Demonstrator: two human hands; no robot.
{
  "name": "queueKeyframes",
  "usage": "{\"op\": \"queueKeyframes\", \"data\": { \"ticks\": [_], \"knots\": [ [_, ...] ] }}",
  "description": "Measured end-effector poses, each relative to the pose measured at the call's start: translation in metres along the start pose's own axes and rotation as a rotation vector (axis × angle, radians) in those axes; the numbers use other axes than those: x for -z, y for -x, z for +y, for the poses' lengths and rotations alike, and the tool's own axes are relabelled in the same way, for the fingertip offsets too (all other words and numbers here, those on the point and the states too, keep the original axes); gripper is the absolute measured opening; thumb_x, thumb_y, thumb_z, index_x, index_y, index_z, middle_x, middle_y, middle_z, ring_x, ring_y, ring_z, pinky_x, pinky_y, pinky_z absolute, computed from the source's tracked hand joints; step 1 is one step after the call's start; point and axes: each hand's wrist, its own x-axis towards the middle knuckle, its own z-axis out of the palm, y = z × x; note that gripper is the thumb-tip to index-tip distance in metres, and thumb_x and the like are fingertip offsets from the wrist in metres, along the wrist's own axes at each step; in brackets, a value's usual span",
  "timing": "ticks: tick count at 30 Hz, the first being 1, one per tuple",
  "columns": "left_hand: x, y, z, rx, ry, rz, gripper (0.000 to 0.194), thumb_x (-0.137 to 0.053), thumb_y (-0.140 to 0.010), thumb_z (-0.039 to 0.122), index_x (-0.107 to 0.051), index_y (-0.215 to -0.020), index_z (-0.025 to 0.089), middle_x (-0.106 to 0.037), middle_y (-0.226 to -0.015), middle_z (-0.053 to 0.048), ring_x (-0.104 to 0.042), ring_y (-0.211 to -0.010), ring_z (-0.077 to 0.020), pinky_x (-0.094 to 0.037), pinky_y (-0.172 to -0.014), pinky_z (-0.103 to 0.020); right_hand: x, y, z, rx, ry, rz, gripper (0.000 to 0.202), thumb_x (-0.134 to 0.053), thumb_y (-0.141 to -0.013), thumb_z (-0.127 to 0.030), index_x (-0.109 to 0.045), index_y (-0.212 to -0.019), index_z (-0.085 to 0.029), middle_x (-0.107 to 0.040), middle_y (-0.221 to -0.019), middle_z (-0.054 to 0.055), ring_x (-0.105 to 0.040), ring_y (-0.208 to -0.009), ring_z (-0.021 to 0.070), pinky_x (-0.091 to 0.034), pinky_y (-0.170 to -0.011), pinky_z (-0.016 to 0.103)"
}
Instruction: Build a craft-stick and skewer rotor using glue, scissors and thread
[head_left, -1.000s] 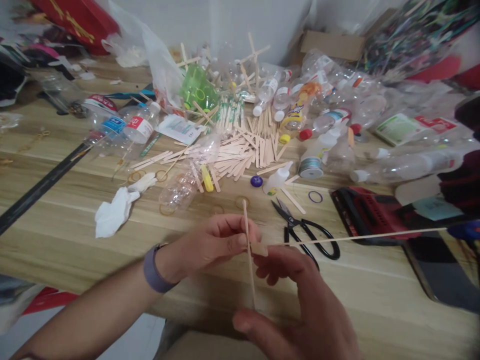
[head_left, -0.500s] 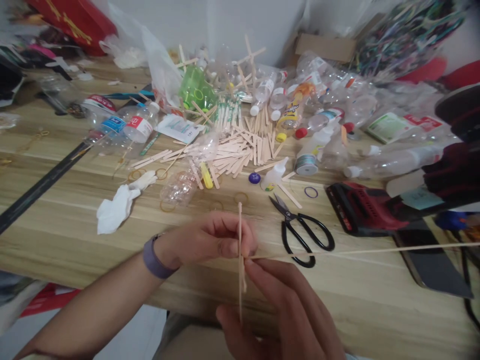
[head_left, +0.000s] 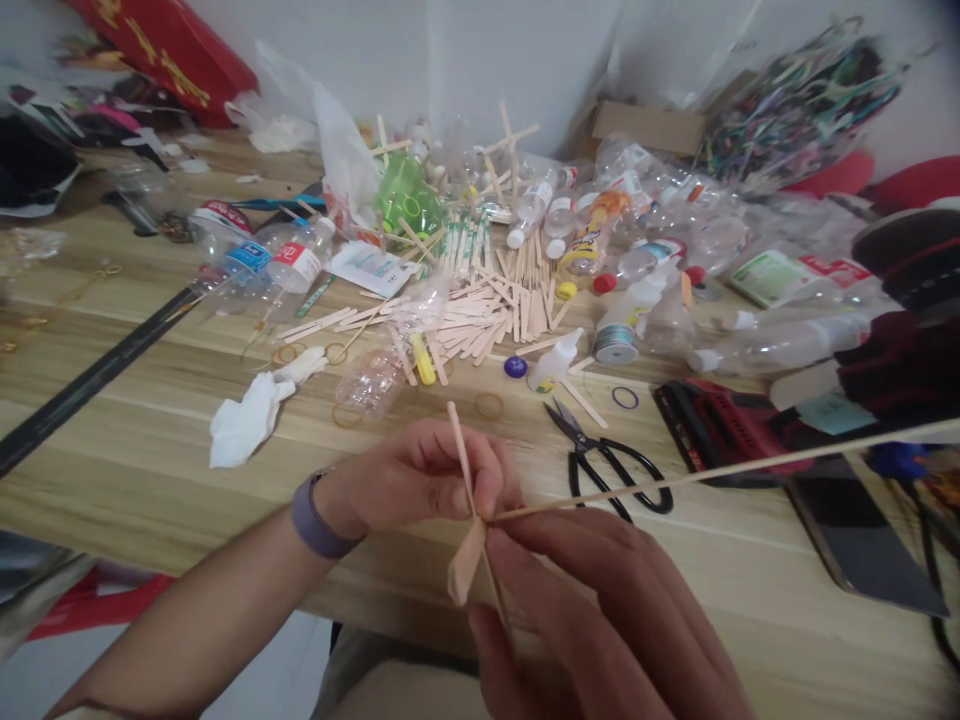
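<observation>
Left hand (head_left: 420,490): A hand with a purple wristband (head_left: 321,515) pinches the craft-stick assembly (head_left: 466,562) at its middle between thumb and fingers.
Right hand (head_left: 615,590): Fingers, loosely curved, meet the joint from the right, the thumb apart from them near the long stick's lower end; whether they grasp anything cannot be told.
Craft sticks: Held low over the near edge of the wooden table (head_left: 142,430), 1 long stick leans with its top to the left, while a broad blade shows its flat face; the rest is hidden by fingers.
Skewer (head_left: 645,492): A thin wooden rod runs right from the joint, above the black-handled scissors (head_left: 619,475).
Turn: The long stick, nearly upright a moment earlier, has tipped left and the blade has swung flat into view, suggesting the assembly is being turned at the joint.
Bottles: At left, 1 blue label (head_left: 249,257) and 1 red label (head_left: 296,260); at far right, 1 green-and-white label (head_left: 772,278). No brand is legible.
Packet (head_left: 375,268): White, its print too small to read.
Red cloth (head_left: 176,65): Gold markings at far left, unreadable.
</observation>
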Motion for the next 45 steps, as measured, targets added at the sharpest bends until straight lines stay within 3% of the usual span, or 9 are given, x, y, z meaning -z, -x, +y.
{"op": "queueKeyframes", "data": {
  "ticks": [5,10,15,23,30,34,45],
  "knots": [
    [0.002,-0.002,-0.001,-0.077,-0.062,-0.013,0.022,-0.066,-0.088,0.028,-0.059,-0.071,0.017,-0.048,-0.073,0.001,-0.051,-0.072,-0.0115,-0.044,-0.073,-0.025,-0.005,0.0,0.012,-0.008,-0.04,0.181,0.024,-0.058,-0.082,-0.017,-0.064,-0.105,-0.015,-0.072,-0.094,0.007,-0.069,-0.088,0.0178,-0.059,-0.086,0.028],
    [0.007,-0.004,-0.004,-0.094,-0.186,-0.023,0.02,-0.063,-0.091,0.03,-0.063,-0.075,0.018,-0.054,-0.075,0.001,-0.056,-0.077,-0.0121,-0.045,-0.077,-0.024,0.004,0.001,0.023,0.003,0.061,-0.041,0.036,-0.06,-0.082,-0.017,-0.059,-0.117,-0.012,-0.069,-0.108,0.007,-0.065,-0.101,0.018,-0.054,-0.098,0.028],
    [0.01,-0.004,-0.008,-0.061,-0.251,0.006,0.019,-0.063,-0.091,0.029,-0.064,-0.075,0.018,-0.056,-0.076,0.0,-0.058,-0.078,-0.0131,-0.047,-0.077,-0.024,0.007,0.009,0.032,0.005,0.033,-0.099,0.039,-0.058,-0.084,-0.016,-0.057,-0.122,-0.01,-0.064,-0.114,0.008,-0.06,-0.111,0.0164,-0.048,-0.104,0.027],
    [0.013,-0.005,-0.011,-0.009,-0.234,0.081,0.018,-0.066,-0.089,0.025,-0.068,-0.073,0.016,-0.06,-0.076,-0.002,-0.058,-0.077,-0.0129,-0.047,-0.075,-0.025,-0.002,0.014,0.049,0.03,-0.013,-0.094,0.034,-0.054,-0.086,-0.018,-0.059,-0.119,-0.012,-0.064,-0.116,0.005,-0.056,-0.115,0.0158,-0.044,-0.109,0.027],
    [0.01,-0.007,-0.009,0.095,-0.227,0.108,0.023,-0.067,-0.088,0.025,-0.069,-0.067,0.015,-0.062,-0.074,-0.004,-0.06,-0.076,-0.0129,-0.049,-0.075,-0.024,-0.008,0.016,0.064,0.143,-0.078,-0.048,0.03,-0.058,-0.083,-0.017,-0.064,-0.112,-0.011,-0.069,-0.105,0.008,-0.065,-0.104,0.0201,-0.055,-0.097,0.031],
    [0.009,-0.007,-0.01,0.132,-0.2,0.092,0.024,-0.066,-0.089,0.025,-0.069,-0.067,0.015,-0.062,-0.074,-0.003,-0.06,-0.077,-0.0129,-0.049,-0.077,-0.023,-0.008,0.019,0.066,0.131,-0.116,-0.032,0.027,-0.056,-0.086,-0.018,-0.065,-0.112,-0.014,-0.072,-0.101,0.007,-0.068,-0.099,0.0208,-0.059,-0.092,0.033],
    [0.012,-0.006,-0.009,0.143,-0.218,0.068,0.019,-0.067,-0.088,0.024,-0.071,-0.07,0.017,-0.063,-0.076,-0.003,-0.06,-0.08,-0.0151,-0.049,-0.077,-0.027,-0.007,0.019,0.066,0.165,-0.135,-0.063,0.032,-0.062,-0.082,-0.017,-0.065,-0.114,-0.01,-0.069,-0.109,0.008,-0.063,-0.11,0.0191,-0.05,-0.106,0.03]
  ]
}}
